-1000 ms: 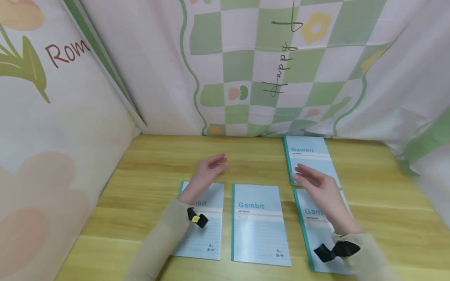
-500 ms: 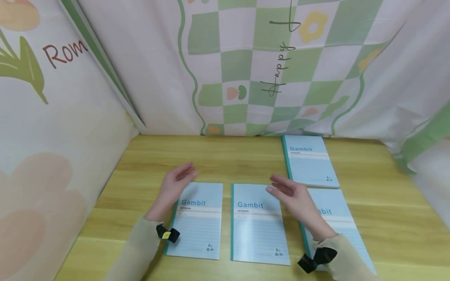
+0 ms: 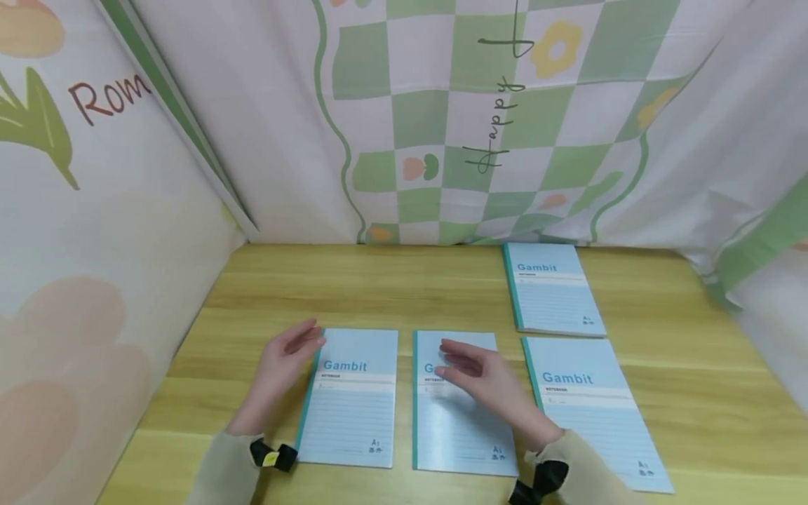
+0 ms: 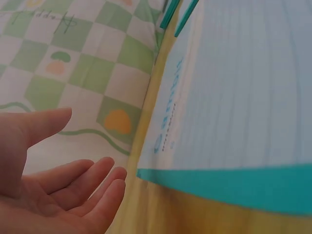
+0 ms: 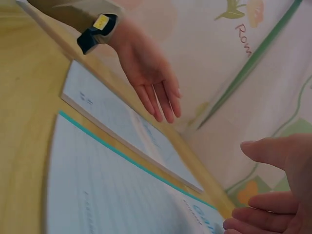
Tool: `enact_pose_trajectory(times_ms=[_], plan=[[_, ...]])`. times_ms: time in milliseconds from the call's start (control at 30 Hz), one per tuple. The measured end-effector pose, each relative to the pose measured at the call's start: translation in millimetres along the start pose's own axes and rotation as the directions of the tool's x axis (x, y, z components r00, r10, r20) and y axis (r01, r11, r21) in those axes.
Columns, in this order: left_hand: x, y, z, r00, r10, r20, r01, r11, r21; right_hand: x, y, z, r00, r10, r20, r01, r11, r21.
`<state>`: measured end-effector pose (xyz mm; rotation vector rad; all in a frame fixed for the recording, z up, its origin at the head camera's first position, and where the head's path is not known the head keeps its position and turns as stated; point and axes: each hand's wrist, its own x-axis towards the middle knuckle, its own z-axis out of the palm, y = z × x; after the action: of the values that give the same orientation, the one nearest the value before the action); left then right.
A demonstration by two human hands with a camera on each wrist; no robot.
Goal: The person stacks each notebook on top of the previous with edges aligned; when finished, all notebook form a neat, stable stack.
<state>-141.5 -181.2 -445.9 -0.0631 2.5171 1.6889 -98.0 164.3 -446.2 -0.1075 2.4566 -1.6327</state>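
Note:
Light blue notebooks with teal spines and "Gambit" on the cover lie flat on the wooden table. At the spine edge of the left notebook (image 3: 353,400) is my left hand (image 3: 284,368), fingers relaxed and holding nothing; in the left wrist view its fingertips (image 4: 116,187) are beside the teal spine's corner. My right hand (image 3: 482,382) hovers over the middle notebook (image 3: 454,442), hiding part of its title, with thumb and fingers apart and nothing between them. To its right lies another notebook (image 3: 600,421), and behind that one a further notebook (image 3: 555,294) lies near the curtain.
A checkered curtain (image 3: 423,119) hangs along the table's back edge. On the left stands a printed cloth wall (image 3: 126,210). Wooden tabletop (image 3: 379,287) shows behind the left and middle notebooks. Black wrist straps (image 3: 273,456) sit over both sleeves.
Both hands have moved left and toward the front: the left from above the left notebook to its spine edge, the right from the right-hand notebooks to the middle one. The notebooks stay put.

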Motion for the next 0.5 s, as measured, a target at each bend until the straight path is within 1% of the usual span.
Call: enact_pose_trajectory(times_ms=[67, 233, 367, 500], plan=[[-3.2, -3.5, -2.3, 1.000, -0.016, 0.006, 0.016, 1.000, 0.007, -1.5, -1.4, 6.7, 1.000, 0.005, 0.029, -0.005, 1.000, 0.018], [-8.5, -14.7, -6.9, 0.998, -0.058, 0.010, 0.058, 0.998, 0.023, -3.8, -2.9, 20.3, 0.993, -0.034, 0.113, 0.023, 0.995, 0.099], [-13.0, -20.3, -9.3, 0.997, -0.078, 0.015, 0.078, 0.997, 0.010, -3.9, -4.8, 27.5, 0.989, -0.052, 0.141, 0.034, 0.991, 0.129], [-17.0, -20.4, -8.5, 0.996, -0.088, 0.023, 0.088, 0.996, 0.018, -4.2, -5.8, 33.8, 0.981, -0.087, 0.172, 0.061, 0.987, 0.150]])
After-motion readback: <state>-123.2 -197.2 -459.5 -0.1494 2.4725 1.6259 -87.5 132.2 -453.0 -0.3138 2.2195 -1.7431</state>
